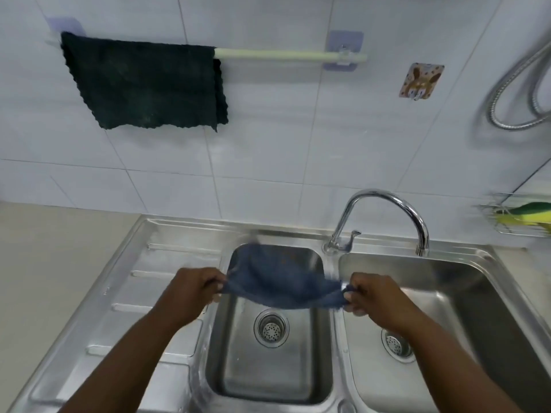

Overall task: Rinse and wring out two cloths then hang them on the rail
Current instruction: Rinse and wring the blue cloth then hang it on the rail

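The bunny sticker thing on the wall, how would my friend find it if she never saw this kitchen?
Start at the long pale rail on the white tiled wall above the sink. Follow it past its right end bracket, then look slightly lower and further right for the small square bunny hook. It is the only thing on the wall with a cartoon picture; the brackets are plain lilac and the hanging cloth is dark green.

A pale rail [268, 54] is running across the tiled wall in the upper left of the frame, carrying a dark green cloth [143, 81] draped over its left half. Along the bottom, a steel double sink [179, 234] is sitting in a beige counter [59, 248], its ribbed drainboard [143, 293] lying bare at lower left.
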Demonstrator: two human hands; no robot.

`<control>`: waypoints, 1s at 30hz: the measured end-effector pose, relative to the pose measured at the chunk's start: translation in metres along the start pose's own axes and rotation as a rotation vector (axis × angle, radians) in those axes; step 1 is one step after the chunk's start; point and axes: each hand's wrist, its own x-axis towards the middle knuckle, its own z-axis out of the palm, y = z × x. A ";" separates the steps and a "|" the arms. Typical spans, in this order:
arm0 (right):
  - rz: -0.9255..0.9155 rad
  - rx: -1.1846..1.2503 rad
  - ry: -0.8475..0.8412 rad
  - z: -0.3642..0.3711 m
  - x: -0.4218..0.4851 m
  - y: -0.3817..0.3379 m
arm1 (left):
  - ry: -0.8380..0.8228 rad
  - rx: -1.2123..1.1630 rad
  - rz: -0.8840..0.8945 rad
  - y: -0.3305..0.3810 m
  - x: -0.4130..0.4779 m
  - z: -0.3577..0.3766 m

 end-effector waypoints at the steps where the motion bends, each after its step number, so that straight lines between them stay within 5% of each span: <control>1: 0.041 0.095 0.025 0.002 0.004 0.006 | 0.011 -0.073 -0.048 -0.005 0.000 0.001; 13: -0.101 0.124 0.364 -0.035 0.000 -0.029 | 0.249 -0.147 -0.168 0.016 0.013 -0.039; 20: -0.131 0.650 0.480 -0.074 0.017 -0.080 | 0.376 -0.259 -0.087 0.045 0.051 -0.094; 25: -0.294 0.730 0.556 -0.113 0.045 -0.132 | 0.447 -0.135 -0.082 0.083 0.091 -0.154; 30: -0.417 0.810 0.563 -0.152 0.068 -0.180 | 0.541 -0.411 -0.084 0.125 0.125 -0.204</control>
